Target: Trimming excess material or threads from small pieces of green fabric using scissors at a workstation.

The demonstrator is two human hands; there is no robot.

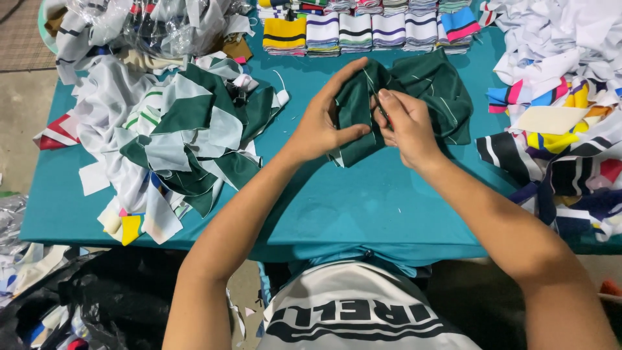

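From the head camera, looking straight down over the teal table (363,207): the dark green fabric piece (427,91) with thin pale stripes sits mid-table, near the far half, bunched up between both hands. The left hand (324,123) is pinched onto the near-left fold of it, thumb pressing across the front, fingers arched over the top edge. The right hand (408,129) is closed tight on the same fold just beside the left, fingertips gathered at a seam; something thin and dark pokes out between its fingers, maybe a small tool, but it is too small to tell. Both forearms come in from below, elbows wide, wrists angled inward so the hands nearly touch. As for progress, I judge it midway: to the left lies a loose heap of green and white cut pieces (188,136), spilling toward the table's edge; along the far edge stands a neat row of folded striped bands (363,29) in yellow, white and blue; to the right a jumble of striped and colourful scraps (557,142). The piece in hand looks only partly worked, most of it still crumpled behind the fingers.
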